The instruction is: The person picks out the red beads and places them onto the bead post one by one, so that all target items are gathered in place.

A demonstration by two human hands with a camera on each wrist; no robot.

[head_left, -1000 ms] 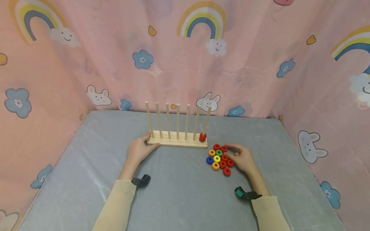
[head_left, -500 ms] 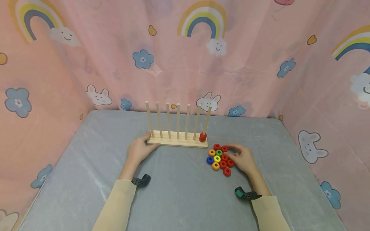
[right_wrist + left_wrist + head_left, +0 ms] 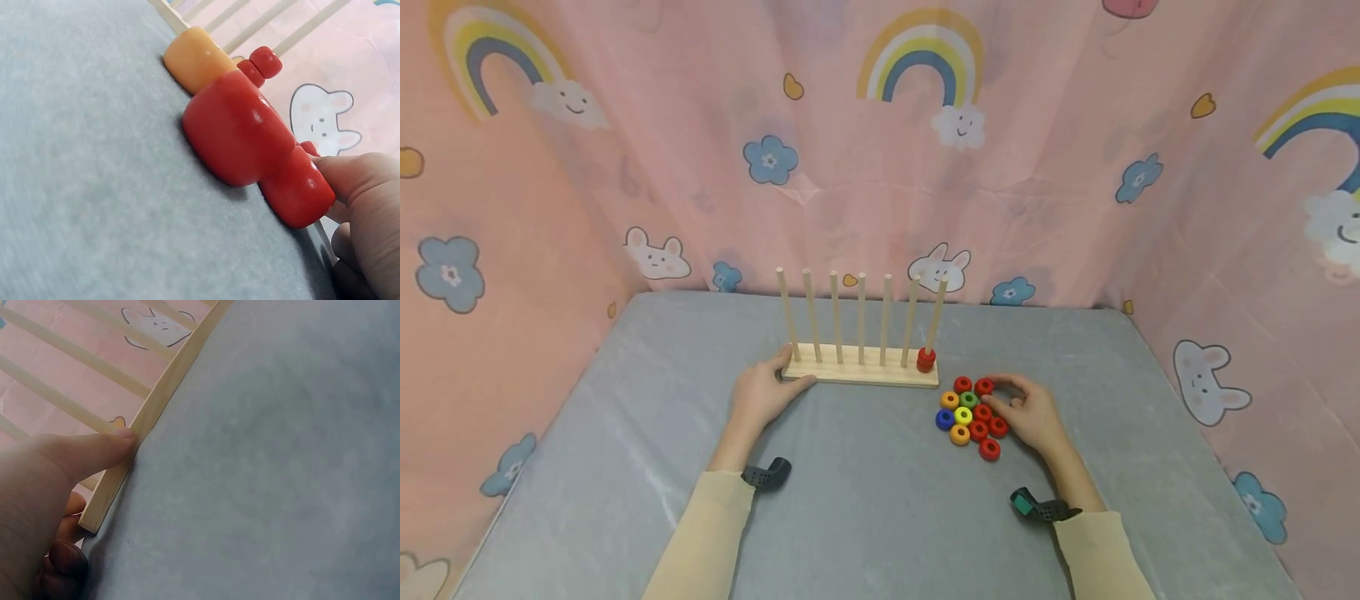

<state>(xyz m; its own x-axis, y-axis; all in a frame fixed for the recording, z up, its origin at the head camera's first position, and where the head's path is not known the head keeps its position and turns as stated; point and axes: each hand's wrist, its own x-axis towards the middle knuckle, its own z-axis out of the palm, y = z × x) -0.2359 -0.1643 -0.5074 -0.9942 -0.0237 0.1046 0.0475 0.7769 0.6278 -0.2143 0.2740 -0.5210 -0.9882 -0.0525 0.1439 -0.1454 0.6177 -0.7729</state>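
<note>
A wooden peg rack with several upright pegs stands on the table. My left hand grips its left end; in the left wrist view the thumb lies on the front edge of the base, with other fingers partly hidden behind. Two red beads are stacked on the rightmost peg. To the right of the rack lies a cluster of loose beads, among them a blue bead, a yellow bead and a green bead. At its far right side my right hand pinches a red bead between thumb and index finger.
More red beads and orange beads lie close together on the grey cloth-covered table. A pink patterned curtain encloses the back and sides. Each wrist wears a dark camera band.
The red bead at my right fingertips has shifted slightly to the right, away from its neighbour. The left hand and the rack keep their places. The head view has tilted a little.
</note>
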